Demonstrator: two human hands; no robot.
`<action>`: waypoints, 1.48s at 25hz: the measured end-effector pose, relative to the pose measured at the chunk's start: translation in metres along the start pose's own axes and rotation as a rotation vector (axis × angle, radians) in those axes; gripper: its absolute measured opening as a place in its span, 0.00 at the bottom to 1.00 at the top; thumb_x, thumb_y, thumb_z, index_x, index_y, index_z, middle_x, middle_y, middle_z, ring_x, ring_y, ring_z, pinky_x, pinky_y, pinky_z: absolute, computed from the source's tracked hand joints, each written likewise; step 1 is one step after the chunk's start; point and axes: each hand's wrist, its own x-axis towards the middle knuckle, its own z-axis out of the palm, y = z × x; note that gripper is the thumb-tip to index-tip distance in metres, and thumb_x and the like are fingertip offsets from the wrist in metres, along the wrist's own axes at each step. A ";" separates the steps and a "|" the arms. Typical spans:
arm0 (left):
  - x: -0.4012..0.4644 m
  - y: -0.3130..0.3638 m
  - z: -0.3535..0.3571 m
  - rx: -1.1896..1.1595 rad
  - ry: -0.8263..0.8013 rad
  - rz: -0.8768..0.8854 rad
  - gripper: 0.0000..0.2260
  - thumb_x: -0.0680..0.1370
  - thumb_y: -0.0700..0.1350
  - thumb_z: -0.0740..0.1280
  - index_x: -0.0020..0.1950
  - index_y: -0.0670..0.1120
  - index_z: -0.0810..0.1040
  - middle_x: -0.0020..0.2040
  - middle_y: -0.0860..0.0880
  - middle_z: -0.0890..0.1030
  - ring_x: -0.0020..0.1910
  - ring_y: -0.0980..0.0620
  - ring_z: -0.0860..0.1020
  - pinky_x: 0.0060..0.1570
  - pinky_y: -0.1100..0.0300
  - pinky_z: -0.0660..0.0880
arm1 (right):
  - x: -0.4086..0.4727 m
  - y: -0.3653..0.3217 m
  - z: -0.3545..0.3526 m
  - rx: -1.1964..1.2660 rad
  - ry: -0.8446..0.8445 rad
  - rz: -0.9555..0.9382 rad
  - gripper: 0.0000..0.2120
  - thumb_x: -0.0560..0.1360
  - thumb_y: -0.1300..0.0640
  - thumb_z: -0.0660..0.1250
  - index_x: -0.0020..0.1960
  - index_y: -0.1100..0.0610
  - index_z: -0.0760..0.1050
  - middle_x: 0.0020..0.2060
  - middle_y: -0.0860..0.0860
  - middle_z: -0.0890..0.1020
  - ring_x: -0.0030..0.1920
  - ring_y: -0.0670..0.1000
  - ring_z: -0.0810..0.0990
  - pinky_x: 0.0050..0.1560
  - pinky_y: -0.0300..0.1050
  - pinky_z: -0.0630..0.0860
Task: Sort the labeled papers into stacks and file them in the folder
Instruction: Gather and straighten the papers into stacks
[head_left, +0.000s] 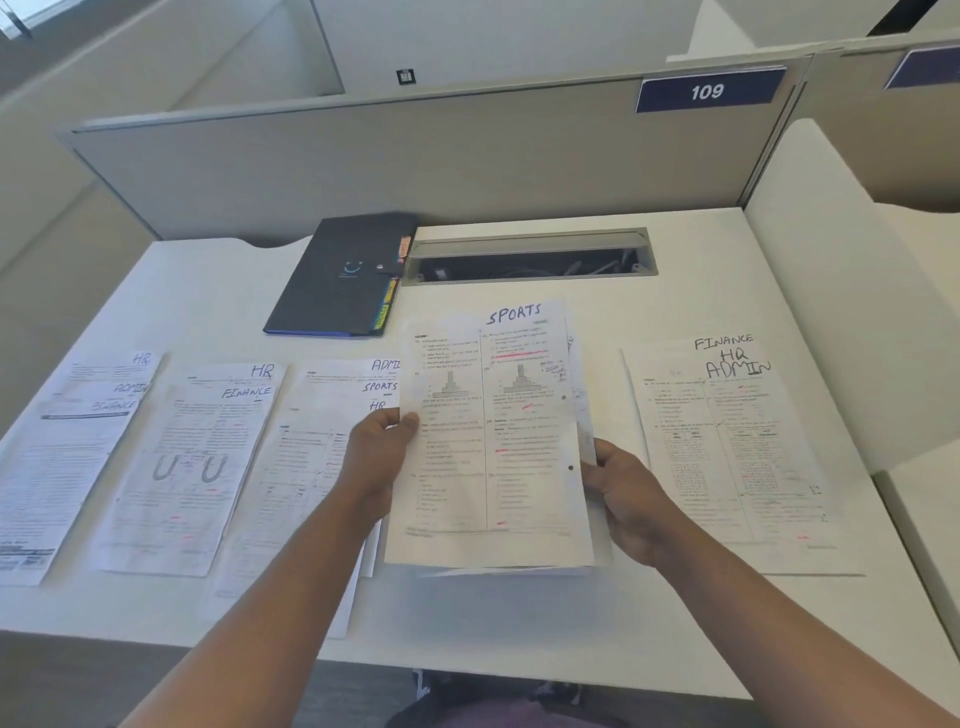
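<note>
Centrally, we see both forearms reaching forward over the white desk (675, 301), holding a thin stack of papers (488, 441) between them, its top sheet headed SPORTS. Our left hand (376, 457) grasps the stack's left edge, thumb laid across the front of the page and fingers hidden behind it. Our right hand (626, 493) grips the right edge lower down, fingers curled round the back and the thumb at the margin. The stack is tilted up toward us, its lower edge just above the desk.

Four groups of papers lie flat on the desk. At far left, a fanned pile (67, 467) shows HR, ADMIN and FINANCE headings; beside it lies a pile (192, 467) marked HR and FINANCE; next, partly under our left arm, a pile (306, 452) marked ADMIN, SPORTS and HR. To the right of the held stack lies a pile (727, 447) headed FINANCE, HR and ADMIN.

Behind the papers, a dark closed folder (343, 275) with coloured tabs rests beside a cable slot (530, 257).
</note>
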 end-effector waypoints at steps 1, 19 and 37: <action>-0.001 -0.002 0.002 -0.027 -0.022 -0.022 0.05 0.84 0.42 0.68 0.55 0.42 0.81 0.46 0.43 0.89 0.40 0.45 0.88 0.35 0.50 0.84 | -0.002 0.000 0.001 -0.012 -0.024 0.004 0.11 0.81 0.61 0.69 0.59 0.50 0.85 0.59 0.56 0.86 0.59 0.59 0.86 0.54 0.54 0.84; -0.032 -0.025 0.016 -0.068 -0.201 0.425 0.16 0.71 0.37 0.63 0.55 0.46 0.80 0.45 0.57 0.86 0.45 0.61 0.83 0.42 0.67 0.79 | -0.012 -0.023 0.020 -0.387 0.099 -0.383 0.08 0.76 0.58 0.65 0.52 0.52 0.82 0.49 0.66 0.82 0.41 0.55 0.77 0.40 0.52 0.74; -0.011 -0.022 -0.028 0.106 -0.102 0.378 0.08 0.80 0.40 0.73 0.54 0.53 0.84 0.50 0.57 0.89 0.49 0.57 0.87 0.49 0.62 0.81 | 0.002 -0.015 0.048 -0.427 -0.008 -0.280 0.12 0.84 0.57 0.65 0.60 0.43 0.81 0.55 0.40 0.87 0.56 0.42 0.85 0.50 0.34 0.81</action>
